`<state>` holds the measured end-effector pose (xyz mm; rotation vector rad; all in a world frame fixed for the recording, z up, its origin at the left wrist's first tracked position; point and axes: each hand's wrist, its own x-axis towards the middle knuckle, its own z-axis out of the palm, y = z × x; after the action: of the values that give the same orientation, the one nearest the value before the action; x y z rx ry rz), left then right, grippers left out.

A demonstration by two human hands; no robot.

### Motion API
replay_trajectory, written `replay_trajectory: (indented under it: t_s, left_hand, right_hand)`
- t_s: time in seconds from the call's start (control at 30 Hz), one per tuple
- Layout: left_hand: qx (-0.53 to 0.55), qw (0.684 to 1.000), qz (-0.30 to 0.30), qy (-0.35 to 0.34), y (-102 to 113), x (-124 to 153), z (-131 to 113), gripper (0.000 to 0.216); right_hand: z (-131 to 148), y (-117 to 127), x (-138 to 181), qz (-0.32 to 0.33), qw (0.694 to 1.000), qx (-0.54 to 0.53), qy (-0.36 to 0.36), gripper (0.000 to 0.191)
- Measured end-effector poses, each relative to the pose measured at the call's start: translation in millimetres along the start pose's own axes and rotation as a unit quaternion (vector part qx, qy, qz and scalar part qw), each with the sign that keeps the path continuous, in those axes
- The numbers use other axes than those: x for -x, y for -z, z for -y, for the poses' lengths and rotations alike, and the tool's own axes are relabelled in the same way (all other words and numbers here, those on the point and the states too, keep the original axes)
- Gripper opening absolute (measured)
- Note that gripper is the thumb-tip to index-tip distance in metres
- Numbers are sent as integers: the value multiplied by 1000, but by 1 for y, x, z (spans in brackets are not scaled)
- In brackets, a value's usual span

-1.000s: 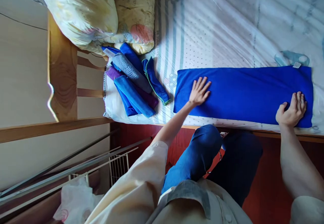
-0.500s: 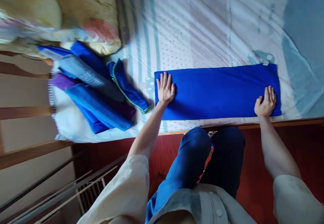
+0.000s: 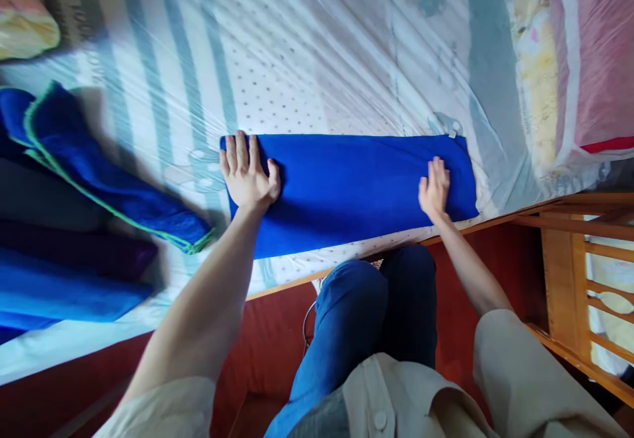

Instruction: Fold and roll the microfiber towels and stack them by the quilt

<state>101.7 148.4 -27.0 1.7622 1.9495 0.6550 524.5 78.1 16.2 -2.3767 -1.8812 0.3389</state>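
Observation:
A long blue towel [image 3: 347,187], folded into a strip, lies along the near edge of the bed [image 3: 307,61]. My left hand [image 3: 247,174] rests flat on its left end with fingers stretched out. On the right end my right hand [image 3: 434,187] also lies flat, fingers together and extended. Neither hand grips anything. A small white tag [image 3: 452,134] shows at the towel's far right corner.
Rolled towels [image 3: 99,160] in blue, purple and grey lie at the left of the mattress, one edged in green. Pillows [image 3: 569,61] sit at the right. A wooden bed frame [image 3: 569,253] stands at the right. My knees in blue jeans [image 3: 366,299] press against the bed's edge.
My left hand slid to the towel's left end and my right hand moved inward from the right end. The view swung right, bringing the pink pillows in and pushing the rolled towels left.

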Motion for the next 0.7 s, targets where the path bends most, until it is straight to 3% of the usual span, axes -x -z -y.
replay_trajectory:
  t_s: [0.1,0.17,0.27,0.33,0.4,0.57,0.7]
  left_hand:
    - [-5,1000,-6,6,2,1,-4,90]
    - [-15,1000,-7,7,5,1,-8,92]
    - [-11,1000,-8,13,8,3,-12,95]
    - [2,1000,-7,18,10,3,-14,98]
    - [9,1000,-1,18,11,4,-16,100]
    - [3,1000,7,21,13,4,-17,106]
    - [16,999,12,34,15,3,-19,109]
  right_hand:
    - [90,-21,-3,59,986,-33,154,64]
    - [140,-39,-6,91,970,-55,218,62]
    - [164,-53,-15,133,957,-67,249,65]
    - [143,-49,-23,139,956,-53,254,66]
    - [101,-35,-35,126,964,-32,231,65]
    - [-16,-1,-70,78,994,-6,82,70]
    - [-66,2,-88,25,998,0,54,73]
